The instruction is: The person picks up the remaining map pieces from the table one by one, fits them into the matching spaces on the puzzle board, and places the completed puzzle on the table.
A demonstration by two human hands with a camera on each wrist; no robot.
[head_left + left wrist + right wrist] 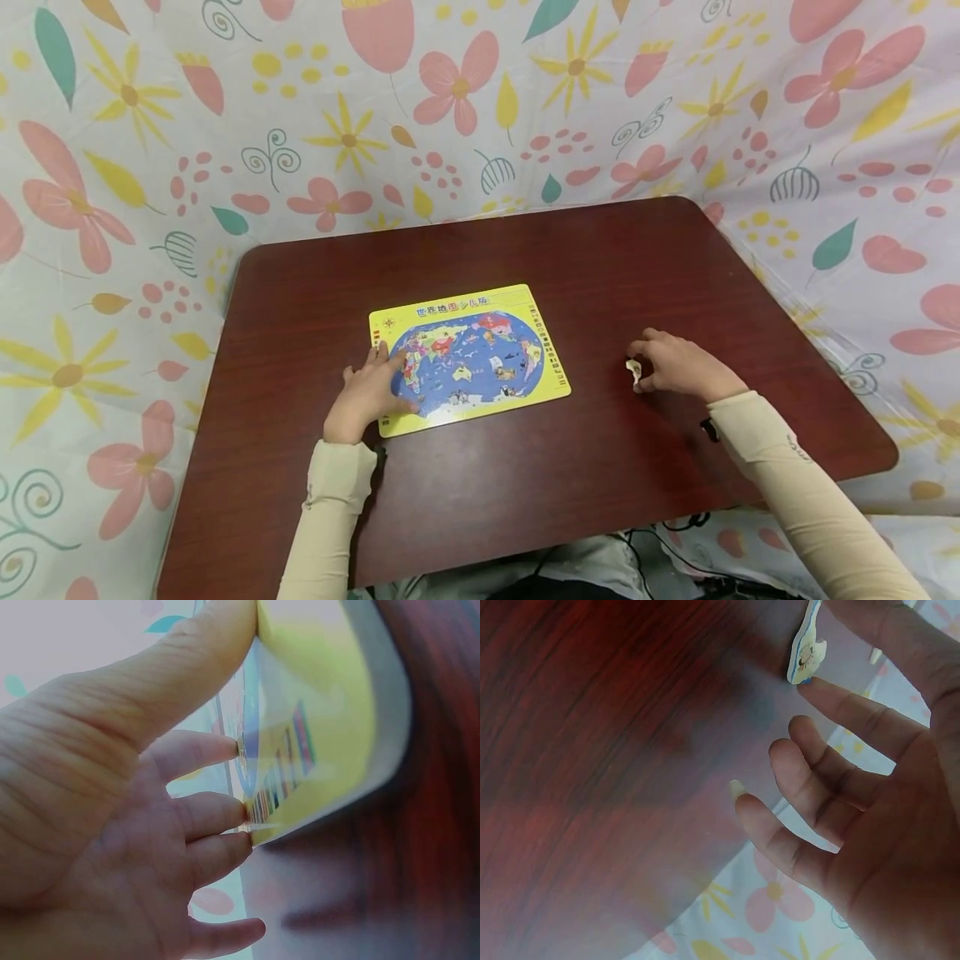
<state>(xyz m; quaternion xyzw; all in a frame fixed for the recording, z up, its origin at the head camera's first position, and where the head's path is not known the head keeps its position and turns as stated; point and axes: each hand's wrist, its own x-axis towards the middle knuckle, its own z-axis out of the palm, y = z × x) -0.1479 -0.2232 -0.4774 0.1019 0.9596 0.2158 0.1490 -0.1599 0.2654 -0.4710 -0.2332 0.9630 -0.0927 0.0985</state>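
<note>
A yellow-bordered world map puzzle board (465,417) lies flat on the table, its blue oval map showing. My left hand (367,395) rests on its left side with the fingers spread. In the left wrist view, the thumb and fingertips of that hand (127,795) touch the board's yellow border (322,727). To the right of the board, my right hand (682,367) pinches a small pale puzzle piece (634,372) between thumb and index finger. The right wrist view shows the piece (807,654) tilted on edge, with a brown sun-like print and a blue line.
The dark red-brown wooden table (480,492) has rounded corners. Behind it and at both sides hangs a white curtain (465,158) with flower and leaf prints. Dark cables (675,558) lie below the front edge, beside the person's lap.
</note>
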